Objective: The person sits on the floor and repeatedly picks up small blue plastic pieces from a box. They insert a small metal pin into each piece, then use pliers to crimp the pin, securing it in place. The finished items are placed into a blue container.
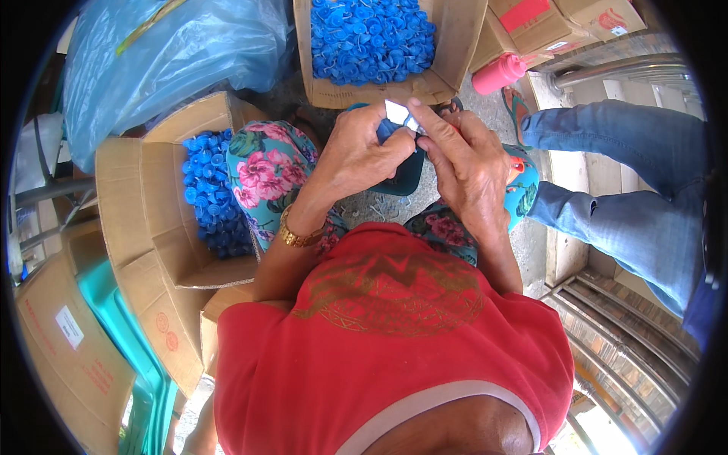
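In front of my red shirt, my left hand and my right hand meet, thumbs and fingers closed together. Between their fingertips is a small white-and-blue piece, bright and partly covered, so its exact kind cannot be made out. My right index finger lies along its edge. Below the hands, between my knees, is a dark blue-green container, mostly hidden. Beyond them, a cardboard box holds many small blue plastic pieces with round heads. Similar blue pieces fill part of an open carton at my left.
A translucent blue plastic bag bulges at far left. At right stand a pink bottle, cartons and another person's legs in jeans. Metal rails run at lower right; a green plastic tray is at lower left.
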The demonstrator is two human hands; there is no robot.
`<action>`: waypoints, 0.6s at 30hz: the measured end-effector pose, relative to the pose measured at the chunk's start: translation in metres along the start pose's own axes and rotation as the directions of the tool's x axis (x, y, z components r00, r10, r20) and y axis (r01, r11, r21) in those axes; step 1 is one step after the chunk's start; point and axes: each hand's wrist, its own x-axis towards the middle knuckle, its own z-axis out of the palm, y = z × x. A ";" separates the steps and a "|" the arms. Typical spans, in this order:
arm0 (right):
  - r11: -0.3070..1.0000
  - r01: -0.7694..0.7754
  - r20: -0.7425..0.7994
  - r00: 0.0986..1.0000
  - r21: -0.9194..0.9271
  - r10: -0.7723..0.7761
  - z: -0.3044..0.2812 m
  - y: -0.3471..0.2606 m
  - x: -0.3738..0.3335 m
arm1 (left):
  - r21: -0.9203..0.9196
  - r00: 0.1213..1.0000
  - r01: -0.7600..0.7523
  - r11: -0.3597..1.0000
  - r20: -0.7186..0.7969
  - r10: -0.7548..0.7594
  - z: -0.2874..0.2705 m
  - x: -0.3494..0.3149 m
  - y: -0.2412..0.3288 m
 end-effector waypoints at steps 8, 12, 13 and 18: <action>0.983 -0.156 -0.351 0.929 -0.095 0.114 -0.028 0.057 0.002 | -0.067 0.999 0.044 0.997 0.004 -0.044 -0.009 -0.013 -0.001; 0.948 -0.178 -0.281 0.926 0.264 0.252 -0.033 0.046 0.010 | 0.231 1.000 -0.009 0.973 -0.010 0.012 0.001 -0.009 -0.028; 0.921 -0.194 -0.229 0.932 0.337 0.280 -0.031 0.036 0.009 | 0.326 0.999 -0.054 0.944 0.008 0.054 0.003 -0.004 -0.035; 0.620 -0.388 0.081 0.883 0.682 0.463 -0.024 0.011 -0.002 | -0.496 0.951 0.308 0.812 0.144 -0.272 -0.007 0.003 -0.070</action>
